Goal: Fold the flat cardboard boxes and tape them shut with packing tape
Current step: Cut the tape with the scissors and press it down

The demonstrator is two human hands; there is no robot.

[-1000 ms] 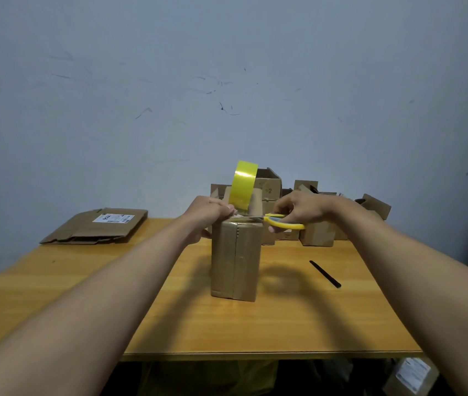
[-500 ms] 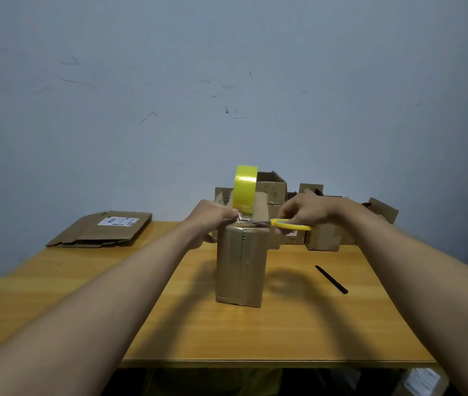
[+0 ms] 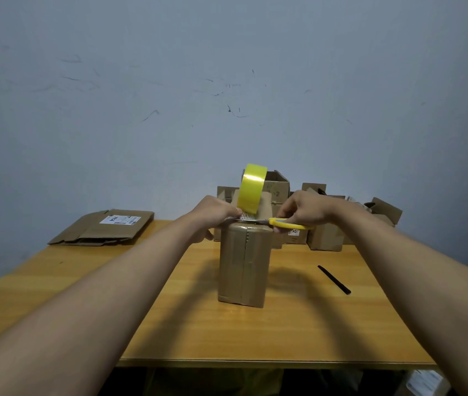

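Note:
A tall taped cardboard box (image 3: pixel 244 267) stands upright in the middle of the wooden table (image 3: pixel 170 324). A yellow roll of packing tape (image 3: pixel 252 192) stands on edge on the box's top. My left hand (image 3: pixel 215 214) pinches the strip of tape at the box's top left edge. My right hand (image 3: pixel 304 210) holds yellow-handled scissors (image 3: pixel 287 223), whose blades reach left across the tape strip between the roll and my left hand. I cannot tell whether the blades are closed.
A stack of flat cardboard boxes (image 3: pixel 104 228) with a white label lies at the table's back left. Several folded boxes (image 3: pixel 324 224) crowd the back edge behind the tall box. A black pen (image 3: pixel 333 279) lies right of the box.
The scissors' blades have slid further left across the tape strip toward my left hand. The view has shifted slightly; the box and roll stay in place.

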